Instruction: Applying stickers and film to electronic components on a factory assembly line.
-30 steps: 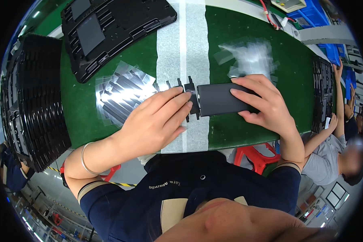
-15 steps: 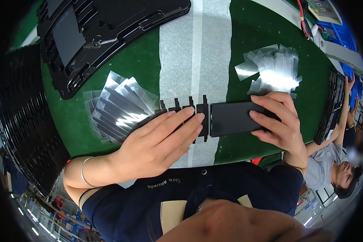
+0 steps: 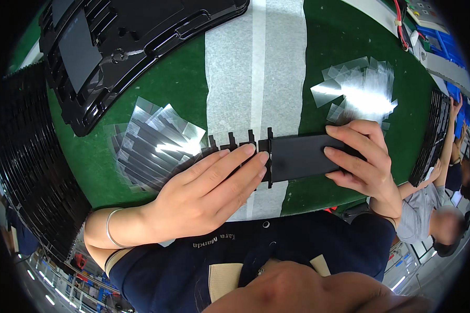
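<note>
My left hand [image 3: 209, 190] lies over a row of black tabbed pieces [image 3: 263, 148], its fingers bent around them and pressed together. The thumb is hidden beneath. Short tabs stick out past the fingers on the far side. In my right hand [image 3: 365, 159] is a flat black rectangular panel [image 3: 303, 159], gripped at its right end with the fingers on top. The panel's left edge meets the narrow end piece of the row, just beyond my left fingertips. Whether the two are joined cannot be seen.
Clear film sheets lie fanned at left [image 3: 159, 148] and piled at right [image 3: 357, 88]. A large black moulded tray [image 3: 125, 52] is at the far left. Stacked black trays [image 3: 34, 161] stand along the left side. A white strip [image 3: 230, 78] crosses the green mat [image 3: 329, 31]. A co-worker [image 3: 425, 214] is at right.
The end tabbed piece now looks narrower, and the panel has come up against it, covering part of it. Both hands keep their hold. The whole view has shifted slightly.
</note>
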Action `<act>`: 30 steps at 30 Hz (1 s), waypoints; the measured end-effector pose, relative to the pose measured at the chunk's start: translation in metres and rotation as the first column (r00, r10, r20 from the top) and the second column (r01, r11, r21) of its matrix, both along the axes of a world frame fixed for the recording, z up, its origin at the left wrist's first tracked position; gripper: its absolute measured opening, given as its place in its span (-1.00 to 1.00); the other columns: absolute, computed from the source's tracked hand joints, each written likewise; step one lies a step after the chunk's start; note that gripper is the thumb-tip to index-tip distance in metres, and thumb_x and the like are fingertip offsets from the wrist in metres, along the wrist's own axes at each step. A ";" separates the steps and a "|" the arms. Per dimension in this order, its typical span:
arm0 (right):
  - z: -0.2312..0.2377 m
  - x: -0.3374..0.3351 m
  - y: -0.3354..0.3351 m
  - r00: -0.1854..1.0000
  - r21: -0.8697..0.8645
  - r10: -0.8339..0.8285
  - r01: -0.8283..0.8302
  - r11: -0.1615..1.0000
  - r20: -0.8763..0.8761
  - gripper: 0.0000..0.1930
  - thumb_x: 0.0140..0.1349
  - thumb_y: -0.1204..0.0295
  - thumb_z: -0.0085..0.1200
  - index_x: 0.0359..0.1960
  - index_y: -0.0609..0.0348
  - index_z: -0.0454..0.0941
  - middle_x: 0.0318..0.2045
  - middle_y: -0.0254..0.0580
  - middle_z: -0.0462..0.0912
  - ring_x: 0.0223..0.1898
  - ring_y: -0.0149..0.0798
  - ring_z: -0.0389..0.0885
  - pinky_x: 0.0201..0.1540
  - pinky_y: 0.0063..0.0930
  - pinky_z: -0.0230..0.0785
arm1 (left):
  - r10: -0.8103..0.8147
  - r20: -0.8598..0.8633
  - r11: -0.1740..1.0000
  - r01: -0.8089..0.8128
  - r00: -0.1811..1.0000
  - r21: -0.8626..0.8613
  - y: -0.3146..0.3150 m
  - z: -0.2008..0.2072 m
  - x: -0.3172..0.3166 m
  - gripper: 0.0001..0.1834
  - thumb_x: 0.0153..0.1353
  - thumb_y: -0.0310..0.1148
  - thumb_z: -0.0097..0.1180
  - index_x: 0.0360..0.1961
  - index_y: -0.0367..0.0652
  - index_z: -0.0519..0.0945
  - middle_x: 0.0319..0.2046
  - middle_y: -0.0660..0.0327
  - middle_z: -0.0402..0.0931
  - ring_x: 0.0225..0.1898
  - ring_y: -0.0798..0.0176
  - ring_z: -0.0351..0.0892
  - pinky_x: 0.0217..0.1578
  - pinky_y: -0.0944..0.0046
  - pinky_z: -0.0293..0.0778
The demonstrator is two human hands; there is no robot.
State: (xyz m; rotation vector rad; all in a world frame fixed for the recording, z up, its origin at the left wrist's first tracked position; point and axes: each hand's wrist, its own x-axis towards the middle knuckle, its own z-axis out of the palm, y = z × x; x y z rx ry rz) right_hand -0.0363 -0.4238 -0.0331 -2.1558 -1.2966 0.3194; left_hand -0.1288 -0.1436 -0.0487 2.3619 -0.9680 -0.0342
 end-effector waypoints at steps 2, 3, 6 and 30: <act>0.000 0.000 0.000 1.000 -0.002 0.000 0.000 1.000 0.001 -0.62 -0.21 0.33 0.23 -0.31 0.29 0.61 -0.11 0.00 0.54 -0.21 -0.09 0.42 -0.20 -0.33 0.38 | -0.004 -0.003 1.000 0.004 1.000 -0.009 0.000 -0.001 0.000 -0.54 -0.27 -0.44 0.22 -0.22 -0.37 0.57 -0.05 0.02 0.46 0.03 0.00 0.42 -0.12 0.17 0.51; 0.000 -0.001 0.000 1.000 0.001 -0.002 0.002 1.000 0.002 -0.62 -0.21 0.34 0.23 -0.31 0.29 0.61 -0.11 0.00 0.54 -0.21 -0.09 0.42 -0.20 -0.32 0.38 | -0.005 -0.003 1.000 0.005 1.000 -0.011 0.000 0.000 0.001 -0.54 -0.27 -0.44 0.22 -0.22 -0.37 0.57 -0.05 0.02 0.46 0.03 0.00 0.41 -0.12 0.17 0.51; 0.000 -0.002 0.000 1.000 0.005 -0.007 0.007 1.000 0.003 -0.63 -0.21 0.34 0.23 -0.31 0.29 0.61 -0.12 0.00 0.54 -0.21 -0.09 0.42 -0.20 -0.32 0.38 | -0.008 0.001 1.000 0.008 1.000 -0.012 0.000 0.000 0.001 -0.52 -0.29 -0.44 0.22 -0.22 -0.38 0.57 -0.06 0.02 0.46 0.03 -0.01 0.41 -0.12 0.17 0.52; -0.001 -0.002 0.000 1.000 -0.009 0.001 -0.001 1.000 0.020 -0.64 -0.17 0.31 0.22 -0.31 0.27 0.61 -0.12 -0.01 0.54 -0.19 -0.08 0.41 -0.18 -0.31 0.38 | 0.006 0.007 1.000 -0.006 1.000 -0.017 0.000 -0.003 -0.001 -0.57 -0.22 -0.45 0.20 -0.21 -0.38 0.56 -0.05 0.03 0.45 0.03 0.01 0.40 -0.13 0.19 0.52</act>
